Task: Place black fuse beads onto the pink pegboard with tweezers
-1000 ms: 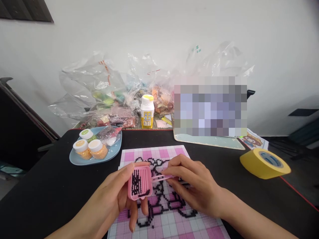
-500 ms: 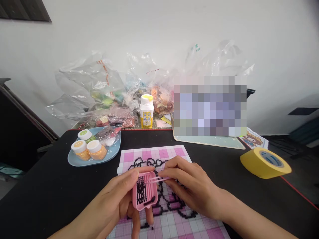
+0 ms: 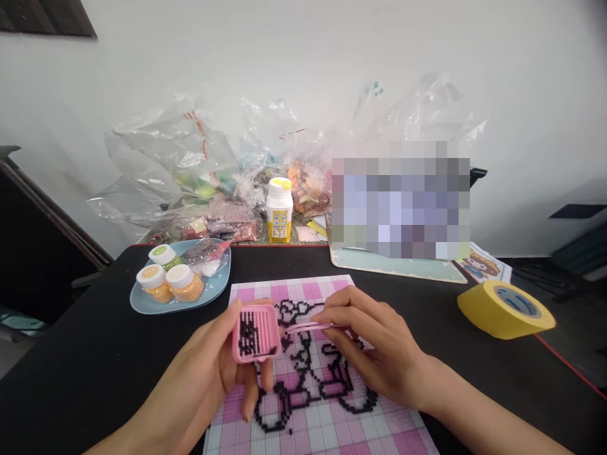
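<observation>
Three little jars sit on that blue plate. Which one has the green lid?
The jar at the back, farthest from the hands. Its white lid has a green top, while the two jars in front, left and right, have orange tops and hold orange beads.

A black table carries a pink gridded bead board near centre, a blue plate far left, a yellow tape roll right, and a white bottle among plastic bags at the far edge.

The bead tray sits over the pegboard. From it, the plate of jars lies at ten o'clock, the glue bottle at twelve, the tape roll at three.
</observation>
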Demonstrator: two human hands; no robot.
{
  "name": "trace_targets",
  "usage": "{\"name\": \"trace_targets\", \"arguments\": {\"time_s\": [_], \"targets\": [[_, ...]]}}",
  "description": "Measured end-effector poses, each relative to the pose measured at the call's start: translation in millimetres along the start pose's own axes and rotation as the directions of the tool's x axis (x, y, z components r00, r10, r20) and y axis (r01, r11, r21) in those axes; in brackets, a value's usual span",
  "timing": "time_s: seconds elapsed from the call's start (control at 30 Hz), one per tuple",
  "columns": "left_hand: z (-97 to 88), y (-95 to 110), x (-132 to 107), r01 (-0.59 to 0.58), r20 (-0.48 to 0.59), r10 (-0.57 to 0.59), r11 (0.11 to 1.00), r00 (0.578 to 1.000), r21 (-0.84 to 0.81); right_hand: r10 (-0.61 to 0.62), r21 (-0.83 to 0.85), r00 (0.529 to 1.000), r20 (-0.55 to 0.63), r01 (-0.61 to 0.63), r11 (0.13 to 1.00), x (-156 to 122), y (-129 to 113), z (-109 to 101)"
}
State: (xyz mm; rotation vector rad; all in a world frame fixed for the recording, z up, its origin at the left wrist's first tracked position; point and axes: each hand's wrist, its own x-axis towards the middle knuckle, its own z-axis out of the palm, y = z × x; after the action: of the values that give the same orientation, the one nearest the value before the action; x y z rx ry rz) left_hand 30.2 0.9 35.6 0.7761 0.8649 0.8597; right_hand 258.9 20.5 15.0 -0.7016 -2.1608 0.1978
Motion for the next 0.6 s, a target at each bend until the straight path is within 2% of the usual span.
{"name": "trace_targets", "arguments": {"time_s": [0.1,0.2,0.6], "targets": [[-2.4,0.8,0.5,-0.046,-0.050,0.045,0.999,0.998,-0.028,0.037,-0.008,0.995,0.097,-0.036,0.999,-1.5,3.1,-0.5],[-4.4,0.4,0.2,-0.042,-0.037,0.041,0.998,0.998,-0.042,0.050,-0.044,0.984,0.171,-0.043,0.998,-3.6,5.9,1.2],[-3.1,0.8,-0.2,-0.043,-0.025,0.042,0.998,0.999,-0.056,0.062,-0.069,0.972,0.226,-0.048,0.996,-5.8,7.1,3.9]]}}
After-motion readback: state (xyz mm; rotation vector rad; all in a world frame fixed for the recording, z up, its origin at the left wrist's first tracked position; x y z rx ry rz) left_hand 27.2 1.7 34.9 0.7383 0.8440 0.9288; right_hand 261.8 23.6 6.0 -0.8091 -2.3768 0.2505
